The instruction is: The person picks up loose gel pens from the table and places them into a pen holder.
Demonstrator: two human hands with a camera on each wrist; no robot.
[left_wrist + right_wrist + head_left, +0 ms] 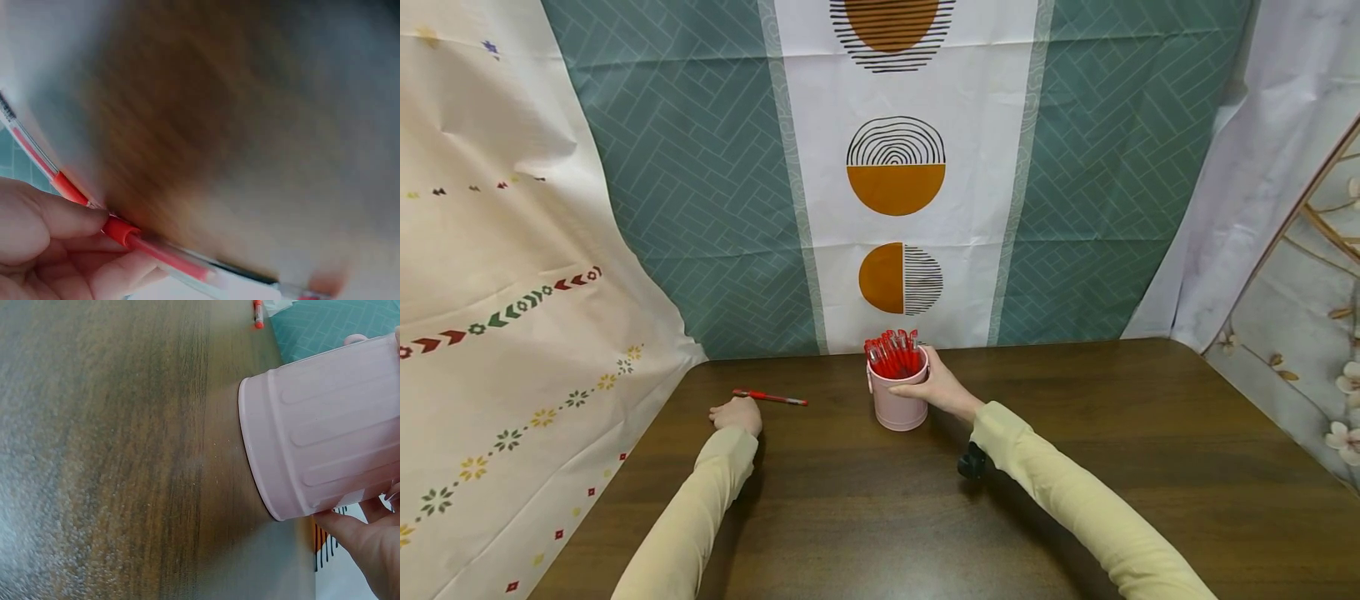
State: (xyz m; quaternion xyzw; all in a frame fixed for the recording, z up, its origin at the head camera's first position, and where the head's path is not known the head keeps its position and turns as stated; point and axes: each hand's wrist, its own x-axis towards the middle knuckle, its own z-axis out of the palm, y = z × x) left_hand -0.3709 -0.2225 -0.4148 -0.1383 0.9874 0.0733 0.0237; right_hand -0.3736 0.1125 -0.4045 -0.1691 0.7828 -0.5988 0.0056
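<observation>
At the left of the table, my left hand point(737, 414) pinches a red pen point(771, 397) between thumb and fingers. Close up in the left wrist view, the pen point(69, 189) has a clear barrel and red parts by the thumb. A pink pail point(900, 406) stands upright near the table's back edge, filled with several red pens point(895, 354). My right hand point(942, 388) grips the pail's right side, thumb across the front. In the right wrist view the pail point(325, 425) shows ribbed walls, and only part of the hand point(369, 544) appears.
The dark wooden table point(865, 517) meets a patterned cloth backdrop point(715, 192) at its back. A cream cloth point(512, 333) hangs along the left side, a floral one point(1315, 333) along the right. A small black device point(972, 460) sits under the right wrist.
</observation>
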